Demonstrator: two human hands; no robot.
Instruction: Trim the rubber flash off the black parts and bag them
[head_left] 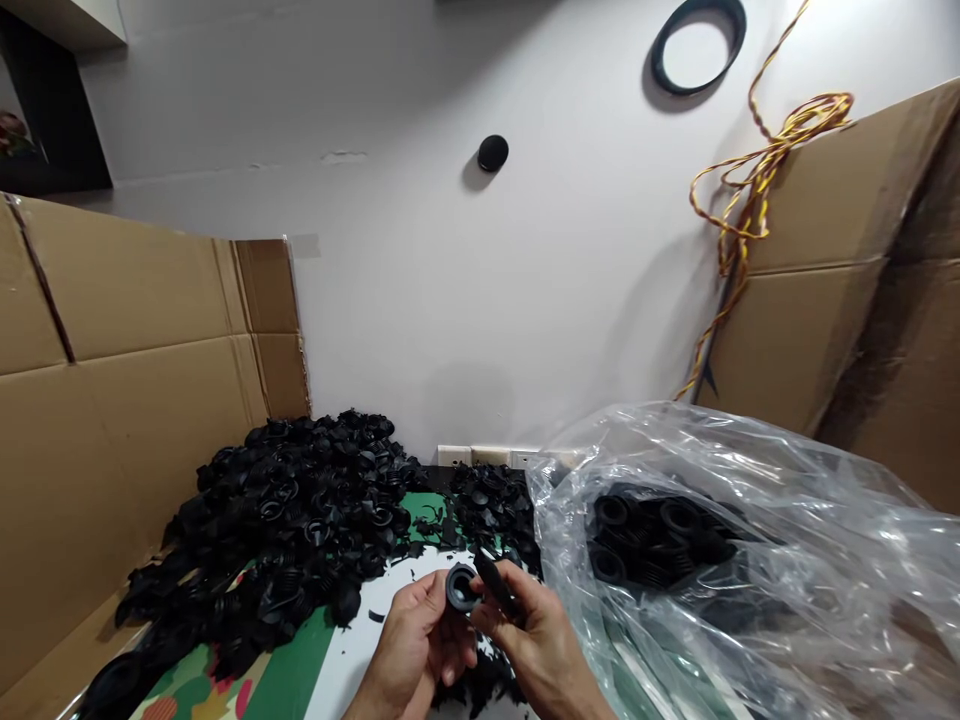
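A round black rubber part (454,588) with a hollow centre is pinched between the thumb and fingers of my left hand (416,635). Its open end faces up toward me. Closed around a slim black tool (493,580), my right hand (536,640) meets the rim of the part from the right. The tool's working end is hidden by my fingers, so its kind does not show. Beneath both hands, black scraps (484,685) lie on a white surface (352,650).
A large heap of black rubber pieces (300,520) covers the left, against a cardboard panel (165,300). A smaller pile (491,505) lies near the wall. At right, a clear plastic bag (810,470) holds ribbed black parts (660,540). Twisted yellow-red wire (739,200) hangs behind it.
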